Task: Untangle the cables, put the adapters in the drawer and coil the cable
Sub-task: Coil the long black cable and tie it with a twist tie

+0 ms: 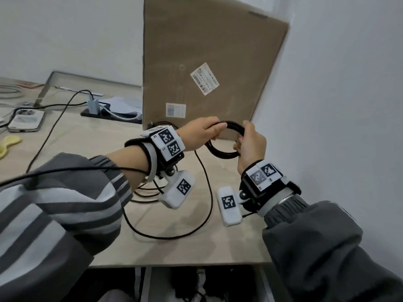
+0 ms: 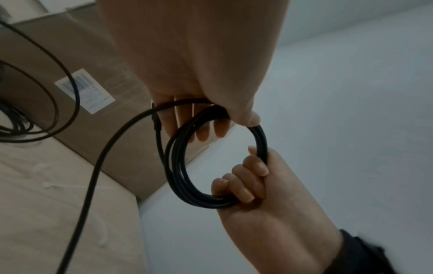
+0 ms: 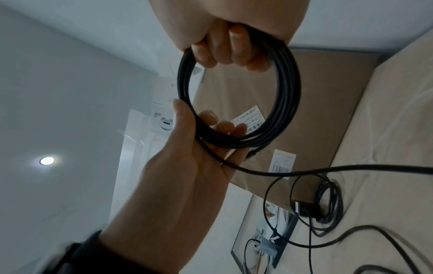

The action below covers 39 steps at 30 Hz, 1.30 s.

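Note:
A black cable coil [image 1: 220, 154] of several turns hangs in the air in front of the cardboard box, held by both hands. My left hand [image 1: 216, 129] pinches its top left between thumb and fingers; in the left wrist view the thumb presses on the coil [image 2: 178, 176]. On the right side, my right hand [image 1: 242, 138] grips it with curled fingers [image 3: 229, 53]. The cable's loose tail [image 1: 210, 192] drops from the left hand and loops over the table. A second bundle of dark cable with a black adapter [image 3: 306, 209] lies at the foot of the box.
A tall cardboard box [image 1: 207, 73] leans on the wall behind the hands. A power strip with a charger [image 1: 93, 105], a phone [image 1: 26, 120] and more cables lie at the back left of the beige table [image 1: 87, 138]. Dark items [image 1: 196, 284] show below the table's front edge.

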### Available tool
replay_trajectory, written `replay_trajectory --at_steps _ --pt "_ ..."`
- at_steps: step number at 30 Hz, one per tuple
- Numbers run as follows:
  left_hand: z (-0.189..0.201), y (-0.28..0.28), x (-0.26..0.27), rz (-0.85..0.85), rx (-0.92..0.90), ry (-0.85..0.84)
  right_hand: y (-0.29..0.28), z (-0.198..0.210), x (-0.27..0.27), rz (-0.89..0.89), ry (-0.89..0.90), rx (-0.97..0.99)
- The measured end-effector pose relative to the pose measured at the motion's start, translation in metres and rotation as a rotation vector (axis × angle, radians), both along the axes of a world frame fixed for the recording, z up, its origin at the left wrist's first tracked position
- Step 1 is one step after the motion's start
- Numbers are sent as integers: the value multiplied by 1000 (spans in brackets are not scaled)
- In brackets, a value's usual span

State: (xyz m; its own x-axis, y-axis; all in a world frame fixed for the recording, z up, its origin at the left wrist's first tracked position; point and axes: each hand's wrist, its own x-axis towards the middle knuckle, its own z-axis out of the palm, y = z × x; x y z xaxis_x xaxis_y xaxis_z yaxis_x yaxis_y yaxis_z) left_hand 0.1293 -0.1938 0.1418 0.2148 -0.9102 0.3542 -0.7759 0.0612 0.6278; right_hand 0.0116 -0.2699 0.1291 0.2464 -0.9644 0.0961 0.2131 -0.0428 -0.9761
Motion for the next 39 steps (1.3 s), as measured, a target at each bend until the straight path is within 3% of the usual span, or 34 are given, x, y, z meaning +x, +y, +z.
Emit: replay_trajectory --at_steps 9,16,20,24,28,33,36,39 --pt "-33 -29 59 243 -118 51 -46 -22 71 118 -33 -22" --pt "-42 -39 93 288 -276 76 -63 -22 108 196 -18 -110" --pt "-60 -45 100 377 -249 101 -71 -41 123 210 -32 -72" --pt "-60 -52 107 368 -132 98 -81 -49 128 266 -60 5" --pt "-59 -52 109 274 -76 270 -88 -50 128 352 -243 130" --pt "-63 -52 111 232 -183 404 -92 -57 132 552 -196 101" --pt "-62 -52 112 266 -212 289 -92 -57 131 660 -78 78" --pt "-63 -56 111 254 -179 197 -92 -56 130 579 -99 76"
